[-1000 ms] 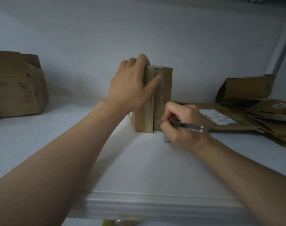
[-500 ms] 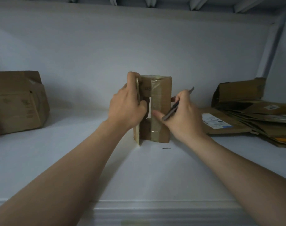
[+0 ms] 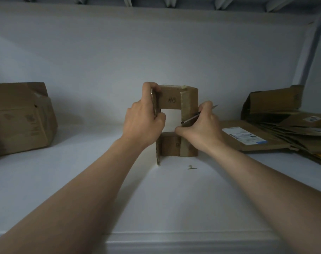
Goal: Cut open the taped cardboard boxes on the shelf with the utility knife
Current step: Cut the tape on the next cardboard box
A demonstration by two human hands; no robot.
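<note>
Head view: on a white shelf [image 3: 156, 202] against a dim white wall [image 3: 156, 52], left hand [image 3: 143, 123] grips the box [image 3: 169, 99] by a flap, right hand [image 3: 202, 129] clasps a knife [image 3: 191, 119], seemingly touching the other flap.

One left hand [image 3: 144, 123], one right hand [image 3: 202, 129], one utility knife [image 3: 191, 119], one small box [image 3: 171, 99], one large box [image 3: 18, 121], one cardboard pile [image 3: 291, 129]

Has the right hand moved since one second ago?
Yes. The right hand rose: it was low, close to the scrap on the shelf, and now grips the utility knife beside the middle of the small box.
</note>
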